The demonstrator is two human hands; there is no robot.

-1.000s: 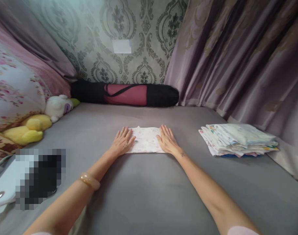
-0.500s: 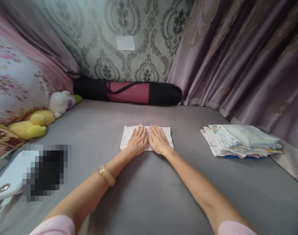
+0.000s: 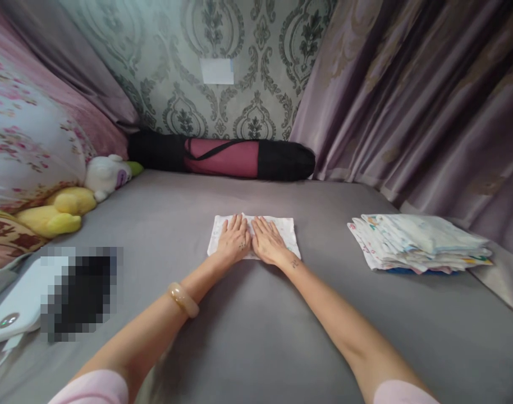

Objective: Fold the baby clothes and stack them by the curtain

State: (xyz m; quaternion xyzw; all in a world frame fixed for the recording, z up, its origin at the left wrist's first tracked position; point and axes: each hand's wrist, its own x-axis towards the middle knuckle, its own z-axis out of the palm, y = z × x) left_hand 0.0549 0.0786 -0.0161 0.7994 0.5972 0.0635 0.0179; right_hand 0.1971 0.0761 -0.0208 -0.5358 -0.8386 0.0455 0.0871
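A white cloth [image 3: 287,229] with a faint print lies folded into a rectangle on the grey bed sheet [image 3: 256,325]. My left hand [image 3: 232,238] rests flat on its left half, fingers stretched away from me. Beside it, my right hand [image 3: 268,241] presses flat near the cloth's middle, and the two hands almost touch. Both palms are down, so they hide the centre of the cloth. Off to the right sits a stack of folded printed cloths [image 3: 420,241], apart from my hands.
A long black and dark pink bag [image 3: 220,158] lies along the wall. At left are a floral pillow [image 3: 29,140], a white plush toy [image 3: 106,177], a yellow plush [image 3: 50,219] and a white device with a cable [image 3: 21,297]. Purple curtains [image 3: 391,101] hang on the right.
My hands have shifted slightly to the left over the cloth, staying flat. The cloth stays in place, and the view has moved very little.
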